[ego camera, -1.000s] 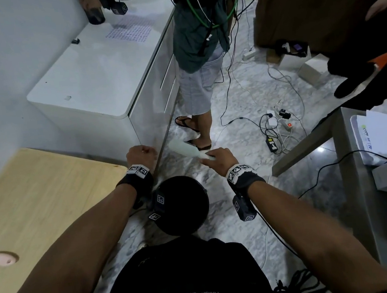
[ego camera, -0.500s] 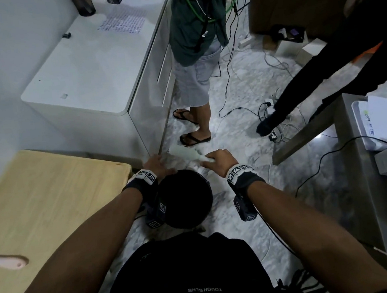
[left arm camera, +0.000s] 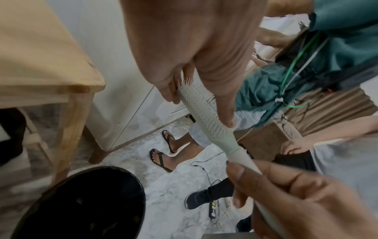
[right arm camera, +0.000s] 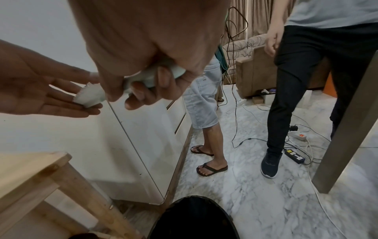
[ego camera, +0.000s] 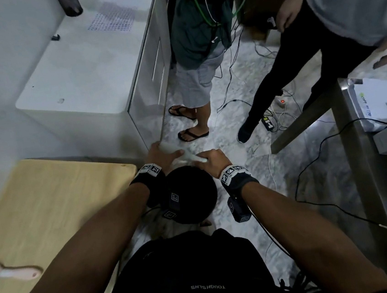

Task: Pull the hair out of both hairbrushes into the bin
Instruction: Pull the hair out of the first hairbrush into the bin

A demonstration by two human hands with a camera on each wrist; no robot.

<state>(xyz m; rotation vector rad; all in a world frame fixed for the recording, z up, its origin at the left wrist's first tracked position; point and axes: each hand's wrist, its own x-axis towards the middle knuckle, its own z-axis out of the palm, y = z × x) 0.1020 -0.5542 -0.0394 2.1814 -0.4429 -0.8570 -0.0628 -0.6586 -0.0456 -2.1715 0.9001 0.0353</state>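
A pale hairbrush (ego camera: 184,155) is held over the round black bin (ego camera: 192,194) on the floor. My right hand (ego camera: 210,161) grips its handle, fingers curled round it (right arm camera: 147,84). My left hand (ego camera: 162,154) has the bristle head (left arm camera: 200,103) between thumb and fingers, with the thumb lying along the bristles. In the right wrist view the head (right arm camera: 90,97) rests on the left hand's fingers (right arm camera: 67,97). I cannot make out any hair on the brush. A second brush with a pink handle (ego camera: 17,273) lies on the wooden table (ego camera: 51,209) at my left.
A white cabinet (ego camera: 89,69) stands just beyond the bin. Two people stand close ahead, one in flip-flops (ego camera: 192,134), one in black trousers (ego camera: 276,85). Cables and a power strip (ego camera: 281,102) lie on the marble floor. A grey table (ego camera: 354,141) is on the right.
My left hand has moved right from beside the cabinet onto the brush head. The person in black trousers has stepped in from the right.
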